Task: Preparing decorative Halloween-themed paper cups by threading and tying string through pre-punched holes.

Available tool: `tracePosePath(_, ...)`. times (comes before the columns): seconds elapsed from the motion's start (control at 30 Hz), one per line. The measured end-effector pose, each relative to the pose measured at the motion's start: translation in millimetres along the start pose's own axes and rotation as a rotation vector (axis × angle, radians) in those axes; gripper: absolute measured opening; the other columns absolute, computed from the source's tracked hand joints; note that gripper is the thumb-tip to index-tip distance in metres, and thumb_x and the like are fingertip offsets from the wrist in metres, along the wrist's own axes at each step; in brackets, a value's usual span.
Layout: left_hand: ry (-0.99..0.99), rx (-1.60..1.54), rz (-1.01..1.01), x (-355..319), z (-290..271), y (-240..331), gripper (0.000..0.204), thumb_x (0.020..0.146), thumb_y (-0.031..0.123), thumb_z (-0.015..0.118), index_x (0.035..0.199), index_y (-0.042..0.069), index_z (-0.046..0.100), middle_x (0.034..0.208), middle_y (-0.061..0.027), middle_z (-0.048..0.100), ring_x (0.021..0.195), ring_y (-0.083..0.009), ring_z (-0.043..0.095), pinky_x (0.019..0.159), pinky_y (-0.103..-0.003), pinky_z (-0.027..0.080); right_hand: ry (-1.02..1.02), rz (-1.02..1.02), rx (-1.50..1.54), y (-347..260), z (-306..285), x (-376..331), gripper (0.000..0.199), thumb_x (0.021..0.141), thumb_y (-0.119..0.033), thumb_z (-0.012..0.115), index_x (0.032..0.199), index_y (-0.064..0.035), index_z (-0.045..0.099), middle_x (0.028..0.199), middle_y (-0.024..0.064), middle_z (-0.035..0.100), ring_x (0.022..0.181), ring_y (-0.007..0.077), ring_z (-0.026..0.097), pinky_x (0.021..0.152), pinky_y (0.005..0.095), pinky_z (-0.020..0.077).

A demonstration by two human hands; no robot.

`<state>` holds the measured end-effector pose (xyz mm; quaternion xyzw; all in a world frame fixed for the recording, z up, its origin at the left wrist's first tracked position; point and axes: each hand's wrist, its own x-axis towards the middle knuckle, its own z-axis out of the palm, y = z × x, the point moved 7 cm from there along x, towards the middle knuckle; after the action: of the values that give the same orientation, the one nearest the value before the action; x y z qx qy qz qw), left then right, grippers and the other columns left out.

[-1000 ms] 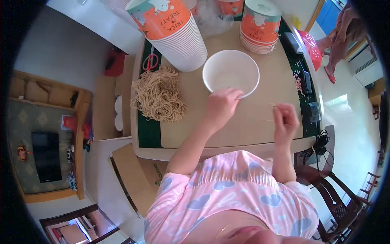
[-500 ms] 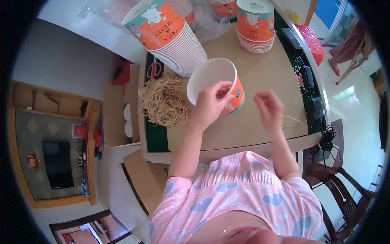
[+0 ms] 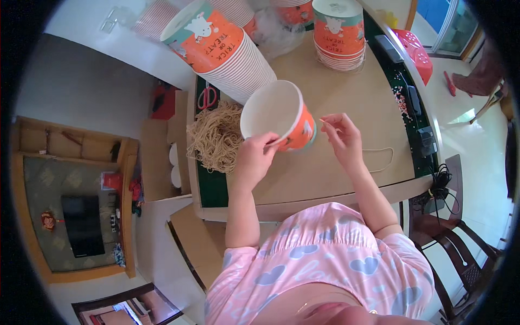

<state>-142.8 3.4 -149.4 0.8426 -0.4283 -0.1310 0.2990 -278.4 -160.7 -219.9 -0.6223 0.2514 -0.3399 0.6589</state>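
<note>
Our left hand (image 3: 253, 158) clamped the orange paper cup (image 3: 279, 116) by its rim, tilted rightward, so our right hand (image 3: 342, 136), fingertips pinched together on a string (image 3: 379, 157), could reach its side.

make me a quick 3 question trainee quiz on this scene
1. Multiple choice: the left hand grips which thing? A) red-handled scissors B) orange paper cup C) black cable
2. True or false: the cup stands upright on the table.
3. Fill in: the right hand pinches the end of a thin ____.

Key: 1 B. 2 false, it is tilted, its mouth turned toward the camera. 3 string.
</note>
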Motion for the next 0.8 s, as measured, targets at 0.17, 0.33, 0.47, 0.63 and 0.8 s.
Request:
tracePosePath(0.17, 0.026, -0.294, -0.048, 2, -2, 2, 0.018, 0.086, 0.005, 0.065, 0.103, -0.001, 0.063, 0.086, -0.0101, 0.068, 0.080, -0.0143, 0.065, 0.072, -0.028, 0.051, -0.144, -0.240, -0.118, -23, 26, -9, 0.008, 0.093, -0.005, 0.058, 0.100, -0.0012, 0.058, 0.114, 0.0091, 0.063, 0.097, 0.0153, 0.062, 0.070, 0.0260, 0.0500)
tracePosePath(0.33, -0.038, -0.417, -0.008, 7, 4, 2, 0.020, 0.085, 0.003, 0.065, 0.104, -0.002, 0.062, 0.091, -0.0055, 0.068, 0.082, -0.0112, 0.063, 0.074, -0.026, 0.051, -0.171, -0.322, -0.186, -31, 33, -16, 0.008, 0.089, -0.001, 0.061, 0.096, -0.0025, 0.060, 0.115, 0.0108, 0.064, 0.101, 0.0196, 0.062, 0.071, 0.0283, 0.0516)
tracePosePath(0.47, -0.096, -0.608, 0.002, 7, 9, 12, 0.024, 0.085, 0.001, 0.064, 0.108, -0.002, 0.060, 0.095, -0.0047, 0.068, 0.083, -0.0100, 0.063, 0.075, -0.026, 0.051, -0.161, -0.364, -0.250, -34, 31, -19, 0.011, 0.085, 0.001, 0.063, 0.095, -0.0027, 0.061, 0.115, 0.0121, 0.064, 0.099, 0.0221, 0.062, 0.069, 0.0292, 0.0522)
tracePosePath(0.63, -0.161, -0.645, -0.023, 19, 22, 9, 0.024, 0.084, 0.001, 0.065, 0.107, -0.001, 0.060, 0.092, -0.0040, 0.067, 0.082, -0.0085, 0.062, 0.072, -0.025, 0.051, -0.184, -0.373, -0.298, -30, 33, -25, 0.012, 0.082, 0.000, 0.065, 0.094, -0.0026, 0.061, 0.117, 0.0124, 0.064, 0.097, 0.0240, 0.062, 0.070, 0.0297, 0.0523)
tracePosePath(0.8, -0.122, -0.590, -0.030, 36, 43, 7, 0.022, 0.081, 0.002, 0.068, 0.102, -0.001, 0.061, 0.087, -0.0040, 0.066, 0.075, -0.0084, 0.061, 0.067, -0.024, 0.051, -0.142, -0.373, -0.308, -16, 29, -24, 0.015, 0.081, -0.004, 0.068, 0.093, -0.0038, 0.059, 0.123, 0.0125, 0.061, 0.101, 0.0305, 0.060, 0.076, 0.0369, 0.0528)
